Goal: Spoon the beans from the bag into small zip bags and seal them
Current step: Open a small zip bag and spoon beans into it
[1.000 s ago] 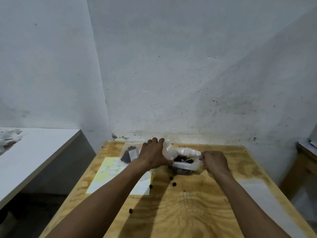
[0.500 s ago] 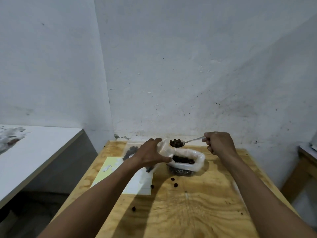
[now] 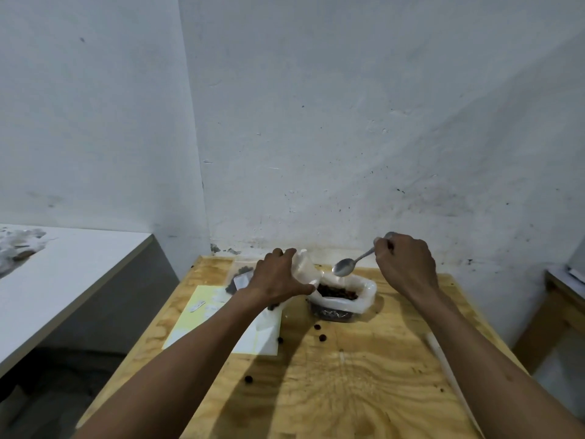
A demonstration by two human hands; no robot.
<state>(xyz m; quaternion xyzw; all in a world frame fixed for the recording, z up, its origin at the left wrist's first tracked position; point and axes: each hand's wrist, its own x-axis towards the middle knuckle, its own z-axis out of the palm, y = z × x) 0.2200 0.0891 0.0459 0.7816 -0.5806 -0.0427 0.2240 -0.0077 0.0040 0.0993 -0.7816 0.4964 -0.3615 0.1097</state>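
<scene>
One bag of beans (image 3: pixel 338 296) sits open near the far edge of your plywood table (image 3: pixel 348 391), its white rim rolled down and the dark beans showing inside. Your right hand (image 3: pixel 403 269) is closed around the handle of a metal spoon (image 3: pixel 345 267), whose empty bowl hangs just above the bag's mouth. Your left hand (image 3: pixel 278 278) pinches a small clear zip bag (image 3: pixel 305 269) upright, just beside the big bag. Several loose beans (image 3: pixel 322 337) lie scattered on the wood in front, and one filled zip bag (image 3: pixel 240 278) lies behind your left hand by a yellow sheet (image 3: pixel 196 315).

Watch the small bag's narrow mouth: if your pinch lets it sag or close, a heaped spoon will likely spill more beans onto the table. Nudging the big bag could tip it. White label strips lie on the yellow sheet, but any writing is too small to read
</scene>
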